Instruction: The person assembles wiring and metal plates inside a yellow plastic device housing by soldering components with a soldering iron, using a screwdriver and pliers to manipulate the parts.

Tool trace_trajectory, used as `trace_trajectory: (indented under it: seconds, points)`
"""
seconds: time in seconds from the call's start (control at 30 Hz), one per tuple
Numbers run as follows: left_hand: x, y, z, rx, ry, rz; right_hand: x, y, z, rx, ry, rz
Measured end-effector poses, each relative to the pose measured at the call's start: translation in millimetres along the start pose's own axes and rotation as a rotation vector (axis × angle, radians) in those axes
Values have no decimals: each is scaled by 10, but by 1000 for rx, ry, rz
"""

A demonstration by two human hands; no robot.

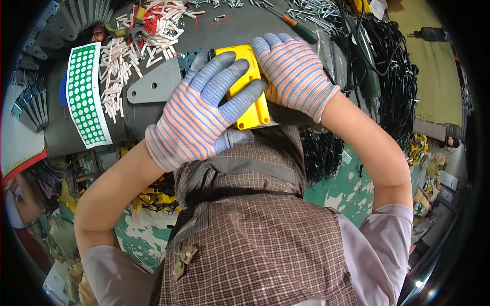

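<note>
A yellow plastic housing (256, 109) with holes at its near end lies at the table's front edge, close to my body. My left hand (206, 97), in a striped glove with grey-blue fingers, grips it from the left, fingers across its top. On its right side my right hand (296, 71), gloved alike, is curled against it; the fingertips at the far end are partly hidden. A grey metal bracket plate (155, 84) with holes sticks out left of the housing, beyond my left hand. Whether it is joined to the housing I cannot tell.
Left stand a sheet of green and white dots (88, 94), a pile of pale sleeved pieces (115, 76) and pliers (138, 33). Rightward lie a screwdriver (301, 29), loose screws (316, 15), a green power tool (368, 76) and bundled black cables (398, 86).
</note>
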State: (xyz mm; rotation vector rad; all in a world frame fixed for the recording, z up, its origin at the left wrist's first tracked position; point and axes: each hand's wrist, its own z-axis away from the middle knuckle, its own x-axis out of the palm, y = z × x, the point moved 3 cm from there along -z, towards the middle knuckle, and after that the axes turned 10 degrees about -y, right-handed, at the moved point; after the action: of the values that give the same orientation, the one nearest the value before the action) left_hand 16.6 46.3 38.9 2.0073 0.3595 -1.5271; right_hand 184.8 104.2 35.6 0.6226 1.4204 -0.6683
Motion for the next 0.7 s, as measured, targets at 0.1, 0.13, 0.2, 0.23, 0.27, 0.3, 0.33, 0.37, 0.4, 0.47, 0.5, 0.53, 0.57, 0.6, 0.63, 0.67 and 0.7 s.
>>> trace_trajectory:
  seconds: [0.1, 0.13, 0.2, 0.23, 0.27, 0.3, 0.33, 0.37, 0.4, 0.47, 0.5, 0.53, 0.57, 0.6, 0.63, 0.67, 0.7]
  points:
    - [29, -13, 39, 28, 40, 8, -38, -24, -13, 6, 7, 14]
    - [58, -18, 52, 38, 44, -2, -48, -42, -27, 42, -35, 6]
    - [80, -15, 69, 43, 45, -14, -42, -71, -29, 79, -78, -7]
    - [80, -14, 59, 46, 54, -27, -41, -61, -31, 89, -82, -5]
    - [73, -17, 50, 46, 51, -26, -33, -59, -28, 99, -87, -3]
    - [69, -15, 41, 50, 16, -47, -21, -78, -26, 99, -88, -5]
    - [61, -19, 19, 57, -15, -73, -29, -89, -33, 122, -89, 17]
    - [65, -43, 4, 58, -14, -77, -34, -96, -34, 144, -90, 38]
    - [80, -68, -5, 80, -11, -109, -17, -98, -29, 140, -55, 33]
    - [101, -64, 6, 105, -11, -146, -1, -101, -40, 140, -39, 43]
    - [106, -48, 12, 89, -7, -197, 10, -97, -53, 137, -27, 52]
    - [109, -25, 5, 80, -2, -248, 16, -79, -66, 102, 8, 42]
    - [112, 31, -4, 86, -4, -251, 22, -55, -69, 108, 12, 41]
    - [120, 87, -15, 13, -33, -232, 27, -41, -73, 97, -2, 49]
    - [115, 120, -15, -66, -57, -218, 7, -41, -90, 79, -11, 61]
    - [133, 137, -1, -71, -44, -264, -2, -36, -100, 69, 28, 61]
    - [141, 162, 4, -73, -39, -273, -8, -43, -92, 66, 36, 67]
